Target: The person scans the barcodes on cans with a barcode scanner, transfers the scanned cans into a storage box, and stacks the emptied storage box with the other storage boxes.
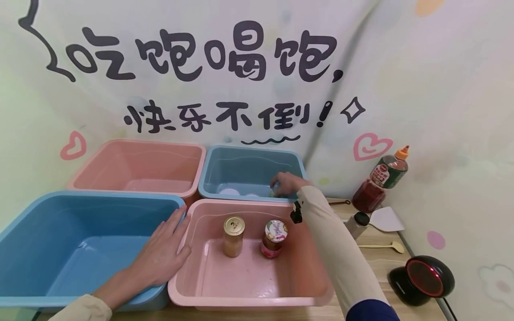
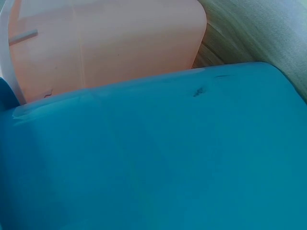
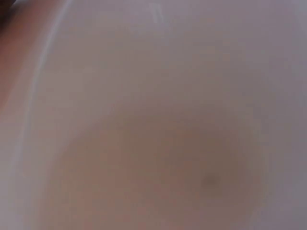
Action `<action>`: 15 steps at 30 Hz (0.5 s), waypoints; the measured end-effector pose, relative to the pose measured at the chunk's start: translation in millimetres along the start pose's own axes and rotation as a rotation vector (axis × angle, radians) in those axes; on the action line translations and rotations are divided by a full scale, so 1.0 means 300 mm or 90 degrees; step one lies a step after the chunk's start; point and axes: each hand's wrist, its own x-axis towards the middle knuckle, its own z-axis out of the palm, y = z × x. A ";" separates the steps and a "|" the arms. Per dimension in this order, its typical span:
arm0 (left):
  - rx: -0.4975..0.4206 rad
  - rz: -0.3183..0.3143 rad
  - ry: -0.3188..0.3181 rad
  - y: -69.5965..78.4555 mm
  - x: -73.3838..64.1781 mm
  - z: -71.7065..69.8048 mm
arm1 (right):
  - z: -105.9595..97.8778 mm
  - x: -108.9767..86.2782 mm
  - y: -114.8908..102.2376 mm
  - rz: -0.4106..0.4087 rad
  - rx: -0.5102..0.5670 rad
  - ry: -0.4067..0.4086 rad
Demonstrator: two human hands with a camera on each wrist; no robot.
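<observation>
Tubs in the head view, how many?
4: a pink one far left, a blue one far right with the right hand reaching in, a blue one near left, a pink one near right. None appears hidden.

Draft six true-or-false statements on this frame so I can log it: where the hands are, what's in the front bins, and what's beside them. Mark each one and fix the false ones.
1. The left hand rests on the rim of the front blue bin. True.
2. The right hand is inside the front blue bin. False: it is at the rear blue bin.
3. A gold-topped can and a jar stand in the front pink bin. True.
4. In the head view, the jar stands left of the can. False: it stands right of it.
5. The sauce bottle has a blue cap. False: the cap is orange.
6. A white spatula lies right of the bins. True.
</observation>
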 end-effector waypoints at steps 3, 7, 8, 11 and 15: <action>0.000 -0.003 -0.004 -0.001 -0.001 -0.002 | 0.005 0.001 0.001 0.009 -0.013 -0.004; 0.002 -0.004 -0.004 0.000 -0.001 -0.004 | 0.017 0.009 0.002 0.009 -0.020 -0.002; 0.003 -0.005 -0.003 0.000 -0.001 -0.004 | 0.020 0.010 0.002 0.007 -0.023 -0.002; 0.005 -0.006 -0.004 0.001 0.000 -0.004 | 0.027 0.011 0.002 0.008 -0.033 -0.002; 0.005 -0.007 -0.005 0.002 0.000 -0.004 | 0.031 0.010 0.000 0.010 -0.040 -0.009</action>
